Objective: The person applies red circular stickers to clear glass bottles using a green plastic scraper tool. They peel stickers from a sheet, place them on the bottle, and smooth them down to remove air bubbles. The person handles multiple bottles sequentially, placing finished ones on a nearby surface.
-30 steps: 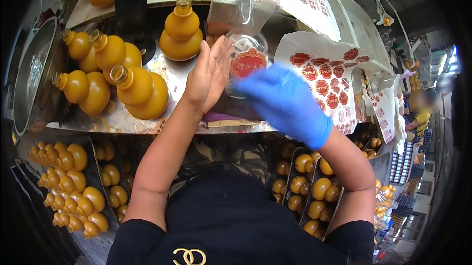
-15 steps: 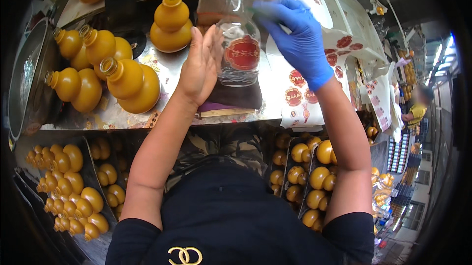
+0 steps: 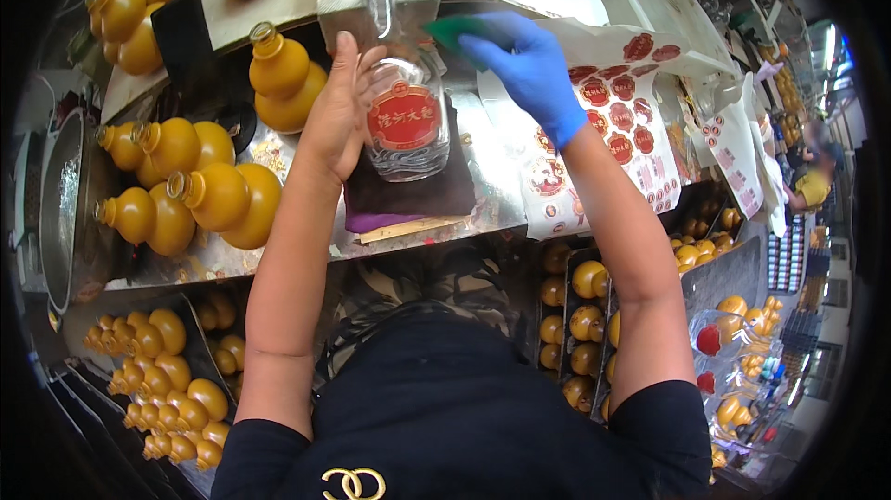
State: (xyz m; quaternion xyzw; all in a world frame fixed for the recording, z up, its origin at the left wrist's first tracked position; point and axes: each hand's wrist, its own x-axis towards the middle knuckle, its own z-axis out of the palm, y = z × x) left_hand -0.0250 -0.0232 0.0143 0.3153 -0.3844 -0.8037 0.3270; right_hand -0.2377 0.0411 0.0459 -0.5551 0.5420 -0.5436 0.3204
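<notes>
A clear glass bottle (image 3: 429,152) with a red oval label (image 3: 406,118) lies on a dark cloth pad (image 3: 455,186), its neck pointing away from me. My left hand (image 3: 336,124) is bare and curls against the bottle's left side, with the thumb raised and the fingertips partly behind the glass. A thin blue glove covers my right hand (image 3: 531,69). Pinched in it is a flat green scraper-like piece (image 3: 455,32), held just right of the bottle's neck and apart from the label.
Amber gourd-shaped bottles (image 3: 237,203) stand on the metal bench at left. Sheets of red labels (image 3: 617,115) lie at right and at the back. Below the bench, crates hold more amber bottles (image 3: 167,379). A person in yellow (image 3: 814,186) is far right.
My view has shifted, so the bench things sit further left. My gloved hand has drawn slightly right of the bottle, and the green piece shows more clearly. The left hand stays at the bottle.
</notes>
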